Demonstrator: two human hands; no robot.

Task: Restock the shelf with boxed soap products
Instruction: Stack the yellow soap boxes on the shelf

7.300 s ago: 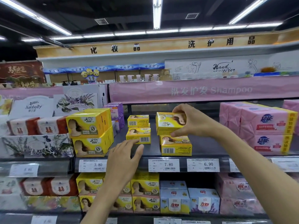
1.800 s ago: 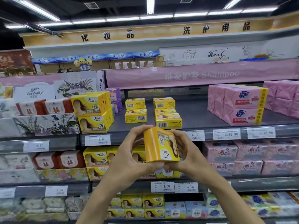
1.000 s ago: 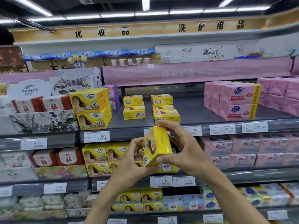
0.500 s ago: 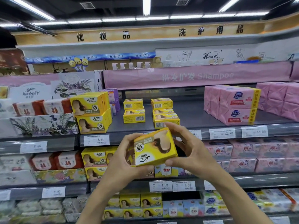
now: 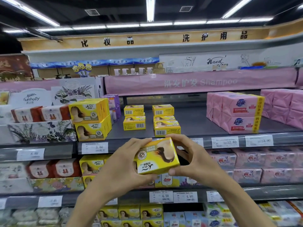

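Observation:
A yellow soap box (image 5: 157, 157) with a woman's picture is held in front of the shelf edge, its printed face turned up and upside down to me. My left hand (image 5: 126, 164) grips its left end and my right hand (image 5: 195, 158) grips its right end, thumb under the lower corner. Behind it, on the grey shelf (image 5: 196, 124), stand two small stacks of matching yellow soap boxes (image 5: 134, 117) (image 5: 165, 122).
Larger yellow boxes (image 5: 91, 118) are stacked at the shelf's left, pink soap packs (image 5: 236, 112) at its right. Bare shelf lies between the small stacks and the pink packs. Price tags (image 5: 225, 142) line the shelf edge. More soap fills the lower shelves.
Both hands have turned the yellow box from standing on edge to lying flatter with its printed face up. The box stays in front of the shelf edge.

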